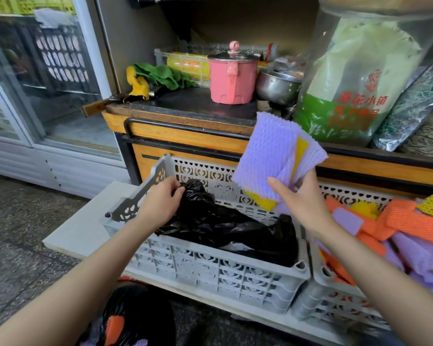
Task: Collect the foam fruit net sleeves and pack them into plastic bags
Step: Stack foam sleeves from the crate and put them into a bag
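My right hand [301,199] grips a flat stack of purple and yellow foam net sleeves [273,151], held upright above the grey crate [210,268]. My left hand [161,199] pinches the rim of a black plastic bag [223,228] that lies crumpled inside that crate. A second grey crate [335,305] on the right holds a loose pile of orange, purple and yellow foam sleeves [398,228]. Another black bag [135,318] with orange and purple sleeves showing sits on the floor by my knees.
Behind the crates stands a wooden counter [185,136] with a pink pot [231,76], a steel pot [276,87], green and yellow cloths [158,77] and a big clear plastic jar [360,71]. A glass-door cabinet [35,83] is at the left. The crates rest on a white board [80,228].
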The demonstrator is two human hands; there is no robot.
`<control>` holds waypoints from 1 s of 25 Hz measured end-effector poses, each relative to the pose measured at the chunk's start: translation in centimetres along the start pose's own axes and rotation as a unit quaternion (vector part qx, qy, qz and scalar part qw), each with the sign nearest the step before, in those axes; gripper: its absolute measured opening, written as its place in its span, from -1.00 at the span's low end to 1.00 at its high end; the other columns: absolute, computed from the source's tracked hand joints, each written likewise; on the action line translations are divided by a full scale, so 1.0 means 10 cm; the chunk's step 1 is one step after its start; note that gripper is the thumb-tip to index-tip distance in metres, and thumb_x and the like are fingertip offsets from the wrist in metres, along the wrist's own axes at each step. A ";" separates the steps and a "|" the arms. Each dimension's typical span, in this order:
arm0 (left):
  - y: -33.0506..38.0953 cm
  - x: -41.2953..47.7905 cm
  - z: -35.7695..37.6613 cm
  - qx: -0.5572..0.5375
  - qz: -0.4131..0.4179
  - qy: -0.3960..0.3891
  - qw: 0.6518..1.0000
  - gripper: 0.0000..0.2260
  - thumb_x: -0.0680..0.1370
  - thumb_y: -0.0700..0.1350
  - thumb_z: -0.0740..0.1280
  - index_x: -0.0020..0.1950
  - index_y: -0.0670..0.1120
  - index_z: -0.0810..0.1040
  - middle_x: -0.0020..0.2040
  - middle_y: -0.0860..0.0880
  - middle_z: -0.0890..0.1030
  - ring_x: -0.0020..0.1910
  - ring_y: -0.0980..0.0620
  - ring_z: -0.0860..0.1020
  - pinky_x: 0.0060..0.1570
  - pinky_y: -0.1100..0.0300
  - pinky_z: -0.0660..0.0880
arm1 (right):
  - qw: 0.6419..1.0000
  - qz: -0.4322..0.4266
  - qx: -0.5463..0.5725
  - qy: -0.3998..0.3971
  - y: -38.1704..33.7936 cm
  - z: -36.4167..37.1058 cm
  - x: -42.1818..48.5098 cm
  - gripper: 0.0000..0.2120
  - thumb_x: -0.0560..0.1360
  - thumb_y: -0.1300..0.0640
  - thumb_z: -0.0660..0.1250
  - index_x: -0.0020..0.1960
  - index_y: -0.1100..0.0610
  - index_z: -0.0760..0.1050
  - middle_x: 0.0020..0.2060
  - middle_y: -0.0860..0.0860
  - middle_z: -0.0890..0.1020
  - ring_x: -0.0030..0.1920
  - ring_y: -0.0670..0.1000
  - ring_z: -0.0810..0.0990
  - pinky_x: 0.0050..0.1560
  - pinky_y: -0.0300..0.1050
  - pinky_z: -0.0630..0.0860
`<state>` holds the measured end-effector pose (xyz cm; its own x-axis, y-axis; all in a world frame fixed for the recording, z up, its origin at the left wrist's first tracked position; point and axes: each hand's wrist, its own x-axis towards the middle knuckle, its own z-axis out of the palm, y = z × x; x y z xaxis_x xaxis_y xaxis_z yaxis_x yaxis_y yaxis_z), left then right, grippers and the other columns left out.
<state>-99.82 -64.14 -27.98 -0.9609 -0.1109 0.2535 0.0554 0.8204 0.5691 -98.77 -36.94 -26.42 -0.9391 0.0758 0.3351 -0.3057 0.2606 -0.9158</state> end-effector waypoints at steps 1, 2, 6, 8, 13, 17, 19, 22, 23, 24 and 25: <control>-0.06 0.00 -0.05 0.001 -0.011 0.006 1.000 -0.82 0.62 -0.09 0.21 -0.13 -0.16 0.42 -0.33 -0.03 0.46 -0.31 -0.01 0.42 -0.35 0.14 0.26 | 0.999 0.002 0.035 -0.036 -0.06 0.11 -0.02 -0.33 0.34 -0.05 0.43 0.34 0.07 0.24 0.17 -0.13 0.52 0.15 -0.19 0.52 0.12 -0.22 0.45; -0.10 0.01 -0.10 -0.007 -0.020 0.016 1.000 -0.82 0.62 -0.09 0.20 -0.12 -0.16 0.43 -0.33 -0.02 0.46 -0.32 0.00 0.42 -0.37 0.15 0.25 | 0.995 0.008 0.060 -0.076 -0.09 0.22 -0.04 -0.33 0.32 -0.07 0.43 0.33 0.08 0.26 0.17 -0.11 0.53 0.14 -0.18 0.53 0.10 -0.24 0.47; -0.12 0.13 -0.31 -0.180 -0.090 0.077 0.976 -0.77 0.62 -0.10 0.19 -0.23 -0.10 0.39 -0.38 0.00 0.44 -0.42 0.09 0.45 -0.36 0.16 0.33 | 0.970 0.055 0.007 -0.236 -0.03 0.57 -0.04 -0.30 0.32 -0.09 0.49 0.33 0.10 0.27 0.21 -0.09 0.51 0.18 -0.13 0.53 0.16 -0.13 0.47; -0.13 0.15 -0.38 -0.264 -0.123 0.102 0.951 -0.71 0.64 -0.12 0.17 -0.29 -0.11 0.32 -0.40 -0.03 0.37 -0.54 0.19 0.43 -0.45 0.30 0.37 | 0.964 0.073 -0.104 -0.233 0.11 0.61 0.04 -0.29 0.34 -0.14 0.47 0.33 0.09 0.22 0.16 -0.14 0.46 0.12 -0.16 0.48 0.11 -0.16 0.45; -0.19 0.17 -0.31 -0.254 -0.097 0.022 0.962 -0.79 0.64 -0.08 0.16 -0.13 -0.14 0.42 -0.26 -0.07 0.42 -0.26 0.04 0.40 -0.25 0.18 0.33 | 0.974 0.088 -0.195 -0.078 0.08 0.57 0.30 -0.18 0.42 -0.06 0.43 0.44 0.25 0.05 0.35 0.10 0.34 0.31 0.12 0.38 0.21 0.01 0.40; 0.15 0.25 -0.12 -0.254 -0.044 -0.039 0.965 -0.79 0.65 -0.09 0.12 -0.14 -0.13 0.38 -0.28 0.01 0.39 -0.32 0.11 0.35 -0.26 0.21 0.29 | 0.978 0.049 -0.202 -0.033 -0.11 0.45 0.45 -0.10 0.40 -0.07 0.44 0.48 0.27 0.00 0.43 0.11 0.27 0.40 0.12 0.30 0.33 0.02 0.32; 0.42 0.33 -0.03 -0.304 -0.023 -0.028 0.952 -0.72 0.65 -0.11 0.10 -0.27 -0.07 0.26 -0.34 -0.01 0.28 -0.35 0.06 0.28 -0.32 0.19 0.25 | 0.984 0.009 -0.177 0.020 -0.25 0.32 0.50 -0.15 0.38 -0.04 0.47 0.45 0.26 0.08 0.38 0.11 0.35 0.34 0.08 0.37 0.28 -0.03 0.35; 0.82 0.43 0.04 -0.496 0.008 -0.030 0.868 -0.70 0.63 -0.20 0.07 -0.31 -0.01 0.23 -0.31 -0.11 0.25 -0.29 -0.06 0.24 -0.34 0.20 0.36 | 0.992 -0.069 -0.062 0.081 -0.53 0.11 0.49 -0.29 0.36 0.00 0.49 0.36 0.19 0.21 0.23 0.07 0.48 0.22 0.03 0.48 0.18 -0.10 0.41; 0.93 0.44 0.02 -0.551 0.004 -0.023 0.834 -0.70 0.62 -0.23 0.05 -0.31 -0.03 0.27 -0.30 -0.13 0.28 -0.31 -0.08 0.27 -0.34 0.23 0.42 | 0.991 -0.095 -0.012 0.091 -0.63 0.05 0.48 -0.33 0.35 0.00 0.48 0.32 0.19 0.25 0.19 0.08 0.51 0.19 0.03 0.52 0.18 -0.10 0.45; 0.99 0.43 -0.01 -0.591 -0.003 -0.015 0.807 -0.70 0.62 -0.25 0.04 -0.29 -0.06 0.31 -0.29 -0.14 0.33 -0.33 -0.06 0.33 -0.34 0.26 0.45 | 0.989 -0.112 0.036 0.090 -0.70 0.02 0.45 -0.37 0.34 0.01 0.46 0.29 0.20 0.28 0.16 0.07 0.54 0.17 0.00 0.55 0.18 -0.11 0.48; 1.01 0.42 -0.04 -0.617 -0.010 -0.010 0.787 -0.72 0.62 -0.26 0.02 -0.25 -0.08 0.35 -0.26 -0.13 0.38 -0.33 0.00 0.38 -0.34 0.24 0.46 | 0.987 -0.119 0.083 0.074 -0.75 0.00 0.43 -0.39 0.33 0.00 0.45 0.27 0.19 0.31 0.14 0.03 0.56 0.16 -0.05 0.56 0.19 -0.11 0.49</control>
<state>-103.23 -56.54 -20.85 -0.9684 -0.0980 0.2294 0.2493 -0.3527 0.9019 -100.53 -38.58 -18.12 -0.8080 0.1749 0.5627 -0.5478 0.1286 -0.8266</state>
